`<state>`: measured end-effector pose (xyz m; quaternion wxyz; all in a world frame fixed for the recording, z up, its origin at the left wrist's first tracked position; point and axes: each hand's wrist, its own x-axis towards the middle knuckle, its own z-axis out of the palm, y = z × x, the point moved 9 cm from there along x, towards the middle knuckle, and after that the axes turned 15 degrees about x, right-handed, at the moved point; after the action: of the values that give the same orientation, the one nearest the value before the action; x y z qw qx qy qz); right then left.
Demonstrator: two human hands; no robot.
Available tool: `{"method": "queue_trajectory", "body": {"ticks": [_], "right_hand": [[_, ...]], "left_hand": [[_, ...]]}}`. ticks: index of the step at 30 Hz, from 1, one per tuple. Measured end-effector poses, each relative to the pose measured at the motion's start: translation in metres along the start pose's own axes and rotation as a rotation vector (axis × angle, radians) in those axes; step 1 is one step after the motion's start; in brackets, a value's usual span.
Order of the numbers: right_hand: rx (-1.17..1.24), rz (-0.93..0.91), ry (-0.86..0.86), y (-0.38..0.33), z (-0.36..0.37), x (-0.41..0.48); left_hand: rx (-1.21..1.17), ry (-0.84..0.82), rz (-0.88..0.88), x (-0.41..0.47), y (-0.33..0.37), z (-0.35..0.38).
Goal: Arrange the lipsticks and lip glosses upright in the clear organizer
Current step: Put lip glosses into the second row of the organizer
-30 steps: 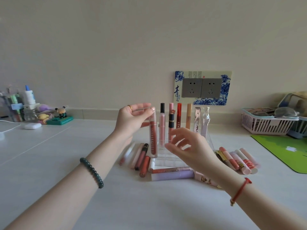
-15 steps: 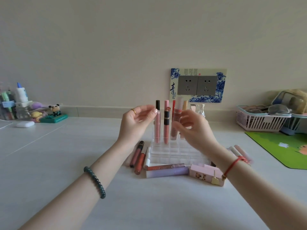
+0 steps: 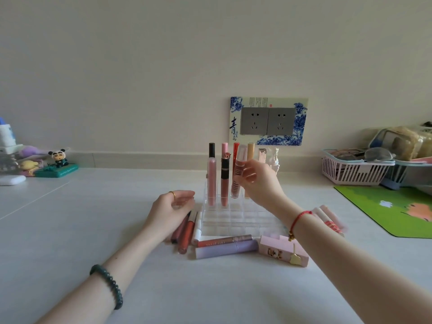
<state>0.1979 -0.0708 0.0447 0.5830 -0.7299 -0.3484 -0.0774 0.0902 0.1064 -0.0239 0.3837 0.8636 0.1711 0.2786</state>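
The fingers [image 3: 249, 171] of my right hand [image 3: 259, 183] pinch a clear-capped lip gloss [image 3: 239, 170] near its top. The tube leans a little, with its foot down in the far rows of the clear organizer [image 3: 233, 220]; I cannot tell whether it sits in a cell. My left hand [image 3: 173, 210] is at the organizer's 9 o'clock edge, fingers loosely curled with nothing in them, over the red glosses [image 3: 187, 232] and a white tube [image 3: 197, 226] lying flat there; I cannot tell whether it touches them.

Upright in the organizer's far rows, at 12 o'clock, are a black-capped pink gloss [image 3: 211, 174], a pink-capped gloss [image 3: 225, 178], a red tube [image 3: 235, 149] and a beige-capped tube [image 3: 250, 151], the last two partly behind my gloss and hand. A rose-gold piece [image 3: 262, 152] and a white ornate one [image 3: 274, 157] show past my knuckles, too hidden to name.

At 6 o'clock on the counter [image 3: 70, 218] lie a lettered rose gloss [image 3: 224, 240], a lilac tube [image 3: 224, 251] and a pink box [image 3: 282, 252]. At 3 o'clock, behind my wrist, pink and white tubes [image 3: 327, 218] lie blurred.

Farther out, a blue-and-white socket plate [image 3: 268, 121] is on the wall at 12 o'clock, a pink basket [image 3: 353, 170] and a green mat [image 3: 392, 206] at 2 o'clock, and a panda figurine [image 3: 59, 157] at 10 o'clock, beside a bottle [image 3: 7, 136] cut off by the edge.
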Motion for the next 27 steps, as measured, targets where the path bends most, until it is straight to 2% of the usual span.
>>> {"method": "queue_trajectory", "body": {"ticks": [14, 27], "right_hand": [[-0.027, 0.011, -0.026, 0.016, 0.008, -0.006], [-0.091, 0.018, -0.027, 0.021, 0.01, -0.006]], "left_hand": [[0.092, -0.019, 0.06, -0.003, 0.004, 0.002], [0.077, -0.026, 0.05, -0.003, 0.003, 0.0]]}}
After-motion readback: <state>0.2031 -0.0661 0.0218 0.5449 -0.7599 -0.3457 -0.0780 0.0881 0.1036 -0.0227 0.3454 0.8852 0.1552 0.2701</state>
